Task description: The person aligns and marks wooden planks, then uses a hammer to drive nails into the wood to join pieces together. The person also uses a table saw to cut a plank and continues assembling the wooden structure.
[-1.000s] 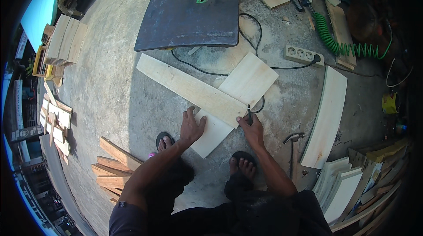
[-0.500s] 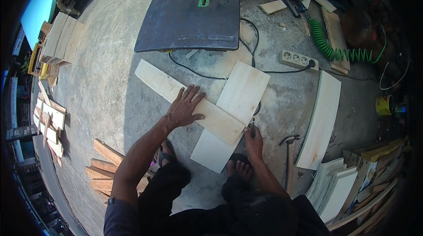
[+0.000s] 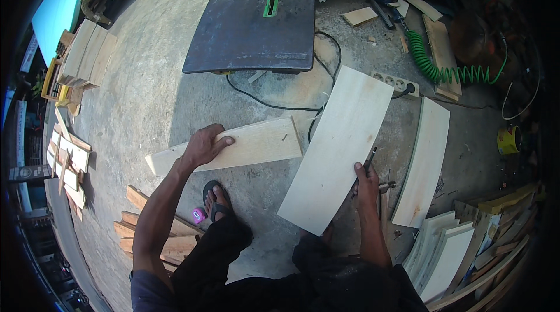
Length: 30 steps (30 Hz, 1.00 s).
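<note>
My left hand (image 3: 205,147) grips a narrow pale wooden board (image 3: 256,147) from above, fingers over its far edge and thumb on its face. That board is tilted, its right end near the wide board. A wide pale board (image 3: 341,143) leans slantwise in front of me, its right long edge held in my right hand (image 3: 366,186). Between that hand's thumb and fingers a dark pen or pencil (image 3: 371,157) also sticks up; its exact kind is unclear. A hammer (image 3: 387,186) lies just right of the hand, partly covered by it.
A table saw (image 3: 251,38) stands ahead, its black cable on the concrete. A power strip (image 3: 382,77) is partly hidden by the wide board. Another board (image 3: 424,160) lies right, by stacked offcuts (image 3: 446,248). A pink tape measure (image 3: 199,215) sits beside my left foot. A green coiled hose (image 3: 429,64) lies far right.
The narrow board has come off the wide one and swung left in my left hand. My right hand has lifted and shifted the wide board to the right. The pink tape measure is now uncovered.
</note>
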Available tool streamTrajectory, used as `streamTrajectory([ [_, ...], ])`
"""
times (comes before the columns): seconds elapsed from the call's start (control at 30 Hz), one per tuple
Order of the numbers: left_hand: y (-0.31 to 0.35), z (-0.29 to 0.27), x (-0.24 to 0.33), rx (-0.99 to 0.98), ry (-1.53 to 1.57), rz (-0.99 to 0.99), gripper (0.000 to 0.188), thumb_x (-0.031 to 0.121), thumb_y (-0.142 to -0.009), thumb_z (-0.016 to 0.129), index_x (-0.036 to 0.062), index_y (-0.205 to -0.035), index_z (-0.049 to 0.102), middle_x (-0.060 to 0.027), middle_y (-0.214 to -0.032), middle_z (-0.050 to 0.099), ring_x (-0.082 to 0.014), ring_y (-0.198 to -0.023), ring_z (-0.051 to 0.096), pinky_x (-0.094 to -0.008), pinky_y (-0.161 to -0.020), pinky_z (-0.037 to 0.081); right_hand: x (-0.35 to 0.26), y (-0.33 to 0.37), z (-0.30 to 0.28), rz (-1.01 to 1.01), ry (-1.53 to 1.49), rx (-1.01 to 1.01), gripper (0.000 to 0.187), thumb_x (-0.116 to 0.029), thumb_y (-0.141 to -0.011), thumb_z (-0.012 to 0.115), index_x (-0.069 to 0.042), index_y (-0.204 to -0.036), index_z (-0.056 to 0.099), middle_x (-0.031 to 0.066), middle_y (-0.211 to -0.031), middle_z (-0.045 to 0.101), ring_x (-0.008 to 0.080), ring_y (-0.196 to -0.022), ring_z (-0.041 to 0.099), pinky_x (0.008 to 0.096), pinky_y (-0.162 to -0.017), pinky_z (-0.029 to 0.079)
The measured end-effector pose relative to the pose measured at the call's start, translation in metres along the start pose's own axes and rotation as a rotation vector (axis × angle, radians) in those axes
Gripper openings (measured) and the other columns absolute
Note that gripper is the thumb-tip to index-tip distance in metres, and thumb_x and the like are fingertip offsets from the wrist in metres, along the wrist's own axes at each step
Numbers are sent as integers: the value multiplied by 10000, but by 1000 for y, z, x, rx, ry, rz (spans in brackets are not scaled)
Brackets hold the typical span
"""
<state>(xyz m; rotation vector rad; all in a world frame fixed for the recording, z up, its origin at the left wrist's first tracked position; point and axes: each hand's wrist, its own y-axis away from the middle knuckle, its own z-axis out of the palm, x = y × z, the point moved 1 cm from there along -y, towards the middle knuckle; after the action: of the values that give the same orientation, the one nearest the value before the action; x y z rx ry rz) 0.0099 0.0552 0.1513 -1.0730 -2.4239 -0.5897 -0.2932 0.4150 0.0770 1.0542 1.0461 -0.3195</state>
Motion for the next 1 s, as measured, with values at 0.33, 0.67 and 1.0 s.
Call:
streamTrajectory([
  [0.33, 117, -204, -41, 1098, 320, -398, 811, 656, -1072, 371, -58, -1422, 534, -202, -1357, 619, -278, -1217, 595, -380, -1084, 442, -55, 26, -97, -404, -312, 23, 159, -238, -1070, 612, -85, -1083, 574, -56, -738, 500, 26, -480, 361, 210, -427, 295],
  [0.67, 132, 13, -110, 1086, 1679, -743, 577, 462, -1112, 411, 41, -1506, 441, -165, -1493, 536, -323, -1383, 523, -500, -1169, 472, -80, 29, -106, -387, 54, 145, 265, -287, -1037, 667, -33, -1113, 672, -54, -822, 586, 22, -673, 489, 221, -620, 410],
  [1.0, 75, 170, -29, 575, 1758, -922, 554, 458, -1131, 351, 50, -1501, 410, -179, -1486, 516, -343, -1345, 558, -527, -1100, 506, -33, 58, -139, -183, 293, 190, 267, -250, -1038, 670, -5, -1135, 710, -26, -956, 658, 66, -896, 563, 267, -844, 454],
])
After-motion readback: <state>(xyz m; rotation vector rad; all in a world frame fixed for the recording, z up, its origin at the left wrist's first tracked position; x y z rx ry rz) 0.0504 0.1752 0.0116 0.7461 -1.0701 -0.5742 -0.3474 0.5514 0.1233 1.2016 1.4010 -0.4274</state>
